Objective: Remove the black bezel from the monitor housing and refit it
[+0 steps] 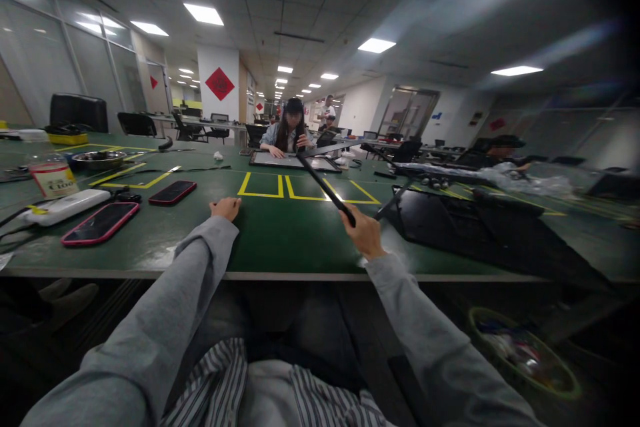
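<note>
My right hand (366,233) is closed around the near end of a long, thin black bar (327,188). The bar slants up and away over the green table (270,240) toward a person seated opposite. That person's raised hand (301,141) is by its far end; whether it grips the bar I cannot tell. My left hand (226,208) rests on the table with its fingers curled in, and nothing shows in it. A flat framed panel (273,160) lies before the other person, under their other hand. A grey strip (335,148) crosses above that panel.
To the right, a large black panel (450,213) overhangs the table's near edge. Clear plastic wrap (520,177) lies beyond it. Leftward are two phones (103,223), a white power strip (70,205), a metal bowl (99,159) and a bottle (54,177). A basket (570,390) stands below right.
</note>
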`<state>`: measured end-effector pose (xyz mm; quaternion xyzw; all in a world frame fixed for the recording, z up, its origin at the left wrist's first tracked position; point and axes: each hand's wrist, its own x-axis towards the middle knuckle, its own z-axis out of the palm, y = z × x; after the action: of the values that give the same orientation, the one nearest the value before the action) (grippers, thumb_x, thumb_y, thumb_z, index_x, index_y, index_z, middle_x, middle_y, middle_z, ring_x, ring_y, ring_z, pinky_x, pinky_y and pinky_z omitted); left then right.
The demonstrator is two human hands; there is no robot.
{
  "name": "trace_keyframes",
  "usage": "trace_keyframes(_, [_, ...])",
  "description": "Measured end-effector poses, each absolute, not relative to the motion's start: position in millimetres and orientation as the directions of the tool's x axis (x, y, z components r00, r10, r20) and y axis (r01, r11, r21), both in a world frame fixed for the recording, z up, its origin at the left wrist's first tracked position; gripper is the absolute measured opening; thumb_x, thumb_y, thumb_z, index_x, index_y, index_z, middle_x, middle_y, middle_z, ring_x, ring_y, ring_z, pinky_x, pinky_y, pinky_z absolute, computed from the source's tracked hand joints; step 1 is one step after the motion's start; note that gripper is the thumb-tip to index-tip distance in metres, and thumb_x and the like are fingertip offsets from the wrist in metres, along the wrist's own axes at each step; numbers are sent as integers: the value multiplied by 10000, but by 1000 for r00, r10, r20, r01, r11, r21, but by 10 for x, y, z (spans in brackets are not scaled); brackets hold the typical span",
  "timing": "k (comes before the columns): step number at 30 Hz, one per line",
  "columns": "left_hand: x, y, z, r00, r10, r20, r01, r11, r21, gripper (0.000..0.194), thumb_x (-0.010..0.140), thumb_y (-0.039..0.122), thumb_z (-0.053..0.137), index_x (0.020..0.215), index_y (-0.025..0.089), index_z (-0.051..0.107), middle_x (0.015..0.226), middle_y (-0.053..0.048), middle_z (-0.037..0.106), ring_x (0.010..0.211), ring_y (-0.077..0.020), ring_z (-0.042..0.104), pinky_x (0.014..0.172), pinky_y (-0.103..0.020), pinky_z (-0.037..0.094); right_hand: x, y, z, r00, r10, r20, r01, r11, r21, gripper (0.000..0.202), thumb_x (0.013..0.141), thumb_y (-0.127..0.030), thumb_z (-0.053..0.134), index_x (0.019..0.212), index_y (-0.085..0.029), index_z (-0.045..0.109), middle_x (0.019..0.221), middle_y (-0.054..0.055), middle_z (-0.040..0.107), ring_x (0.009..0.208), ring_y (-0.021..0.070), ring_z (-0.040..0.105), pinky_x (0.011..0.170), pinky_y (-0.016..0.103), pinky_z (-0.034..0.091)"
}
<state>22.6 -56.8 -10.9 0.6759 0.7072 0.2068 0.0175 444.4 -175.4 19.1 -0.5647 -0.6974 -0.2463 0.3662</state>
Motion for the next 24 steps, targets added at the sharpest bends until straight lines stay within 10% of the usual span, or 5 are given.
trace_keyframes(16, [231, -711, 113, -428, 855, 293, 745, 151, 650, 454, 1031, 313, 285, 1380, 190, 547, 1389, -138, 631, 1290, -283, 568, 1057, -461, 428, 3117, -1916, 167, -342, 816, 467, 879, 453, -148, 449, 1038, -517, 392, 1327, -254, 615, 990, 63, 777, 870, 238, 729, 722, 288, 479])
trace_keyframes(24, [503, -707, 34, -229, 958, 172, 850, 111, 515, 581, 1003, 569, 326, 1364, 200, 594, 1416, -163, 593, 1316, -310, 538, 1078, -460, 412, 2951, -1570, 78, -326, 866, 379, 905, 402, -141, 394, 1016, -490, 466, 1273, -245, 637, 1031, 101, 760, 940, 257, 708, 810, 346, 509])
